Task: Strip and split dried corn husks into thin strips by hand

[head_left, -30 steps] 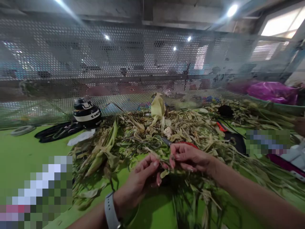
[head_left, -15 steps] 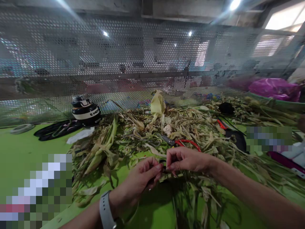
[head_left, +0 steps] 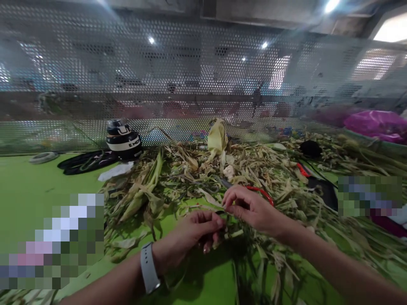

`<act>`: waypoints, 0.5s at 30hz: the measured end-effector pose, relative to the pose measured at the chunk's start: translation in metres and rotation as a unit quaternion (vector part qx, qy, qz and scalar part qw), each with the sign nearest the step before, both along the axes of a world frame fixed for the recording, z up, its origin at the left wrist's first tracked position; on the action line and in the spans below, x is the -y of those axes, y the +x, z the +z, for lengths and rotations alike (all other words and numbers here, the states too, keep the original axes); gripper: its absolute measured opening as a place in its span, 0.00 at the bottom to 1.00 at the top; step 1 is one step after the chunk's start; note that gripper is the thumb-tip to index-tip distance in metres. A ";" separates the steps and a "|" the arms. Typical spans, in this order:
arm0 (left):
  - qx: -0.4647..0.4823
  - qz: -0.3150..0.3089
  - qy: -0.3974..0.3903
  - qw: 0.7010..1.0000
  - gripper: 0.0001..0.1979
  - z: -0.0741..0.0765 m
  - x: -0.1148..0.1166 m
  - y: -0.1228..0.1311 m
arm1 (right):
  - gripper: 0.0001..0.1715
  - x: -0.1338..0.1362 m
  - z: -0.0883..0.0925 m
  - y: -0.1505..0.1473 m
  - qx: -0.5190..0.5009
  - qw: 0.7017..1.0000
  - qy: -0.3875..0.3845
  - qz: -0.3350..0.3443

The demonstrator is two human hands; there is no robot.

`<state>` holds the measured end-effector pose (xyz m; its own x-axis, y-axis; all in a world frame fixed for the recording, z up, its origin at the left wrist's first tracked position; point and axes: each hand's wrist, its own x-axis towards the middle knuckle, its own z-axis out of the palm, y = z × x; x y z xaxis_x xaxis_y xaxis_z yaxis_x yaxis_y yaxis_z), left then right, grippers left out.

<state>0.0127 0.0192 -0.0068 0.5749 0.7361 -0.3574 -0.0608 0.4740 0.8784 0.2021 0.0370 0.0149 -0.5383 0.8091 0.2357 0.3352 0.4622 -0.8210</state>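
Observation:
My left hand [head_left: 203, 231], with a light watch strap [head_left: 149, 264] at its wrist, is closed in a pinch. A thin dark strip [head_left: 218, 212] shows at its fingertips. Just beyond and to the right, my right hand [head_left: 246, 207] pinches thumb against fingers; what lies between them is too small to make out. The two sets of fingertips are a little apart. Behind the right hand lie shears with red handles [head_left: 262, 193], partly covered by that hand. Dried leaves and stalks [head_left: 187, 169] surround both hands on a green surface [head_left: 197, 279].
A perforated metal screen [head_left: 178, 80] stands behind the heap. At the left are a dark jar-shaped object [head_left: 124, 142], a black cord bundle [head_left: 85, 162] and a white ring [head_left: 43, 158]. A dried yellow husk [head_left: 217, 137] stands upright. A purple plastic bag [head_left: 377, 125] is at far right.
The fingertips have drawn slightly apart, the right hand lifting away from the left. The whole view has shifted, so the surroundings appear further right.

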 end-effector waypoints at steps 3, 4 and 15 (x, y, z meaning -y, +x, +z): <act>-0.001 -0.006 0.009 1.000 0.11 0.000 0.001 0.000 | 0.10 0.002 0.000 0.001 0.023 0.999 -0.043 0.007; -0.002 -0.007 0.018 1.000 0.11 0.000 0.001 -0.001 | 0.10 0.003 -0.001 0.001 0.034 0.998 -0.057 0.005; -0.011 0.052 0.058 0.997 0.08 0.002 -0.002 -0.003 | 0.13 0.008 -0.008 -0.004 0.048 0.994 -0.095 -0.029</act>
